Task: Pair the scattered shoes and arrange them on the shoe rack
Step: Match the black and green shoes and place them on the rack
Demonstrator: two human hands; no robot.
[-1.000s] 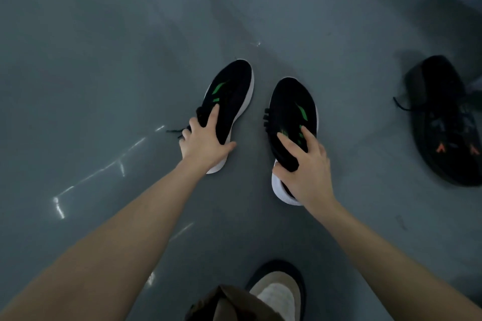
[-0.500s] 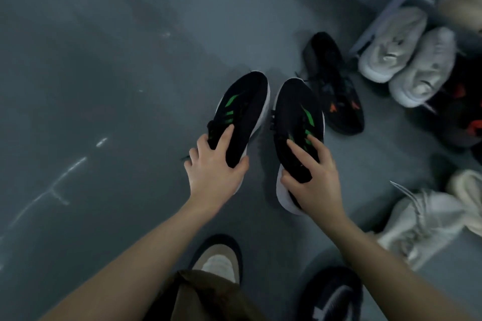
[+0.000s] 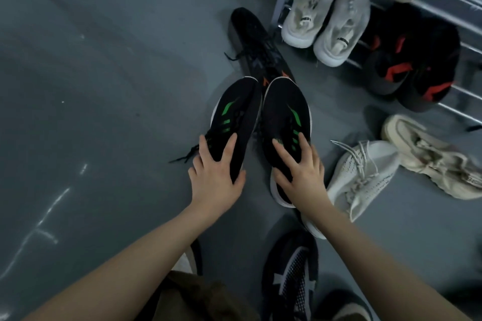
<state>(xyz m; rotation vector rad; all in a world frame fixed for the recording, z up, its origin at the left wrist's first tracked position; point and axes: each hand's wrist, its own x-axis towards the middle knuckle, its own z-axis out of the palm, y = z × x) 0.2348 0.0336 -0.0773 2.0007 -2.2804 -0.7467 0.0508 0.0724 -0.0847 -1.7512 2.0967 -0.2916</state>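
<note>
Black knit filled both grips: the left hand (image 3: 214, 177) clasped the heel of the left green-striped shoe (image 3: 236, 114); the right hand (image 3: 300, 174) clasped the right green-striped shoe (image 3: 285, 112); both sat mid-frame, toes touching; best kept level and together toward the shoe rack (image 3: 440, 8), upper right.
</note>
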